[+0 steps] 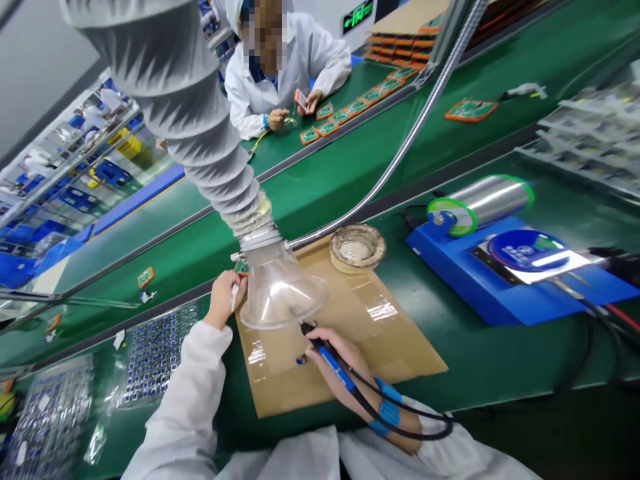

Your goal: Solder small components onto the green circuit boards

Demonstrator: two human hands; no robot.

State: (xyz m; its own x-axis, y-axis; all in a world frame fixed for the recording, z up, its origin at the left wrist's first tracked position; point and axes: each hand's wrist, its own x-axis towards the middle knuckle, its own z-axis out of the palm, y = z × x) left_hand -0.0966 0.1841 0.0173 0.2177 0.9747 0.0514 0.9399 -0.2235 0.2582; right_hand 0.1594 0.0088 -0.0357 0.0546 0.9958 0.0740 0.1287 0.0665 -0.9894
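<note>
Right hand [334, 357]: grip closed on blue-handled soldering iron [327, 357], long axis pointing up-left under clear plastic fume funnel [280, 290]. Left hand [223, 300]: grip pinching small green circuit board [242, 268], left of funnel, nearer.

Hidden behind the clear funnel

The clear funnel [280, 290] covers the tip of the blue soldering pen [327, 357] and part of the small green board [242, 268]. What the left hand [224, 299] pinches is too small to tell.

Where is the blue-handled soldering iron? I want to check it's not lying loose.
In the head view, the blue-handled soldering iron is in the right hand, over the brown cardboard sheet.
</note>
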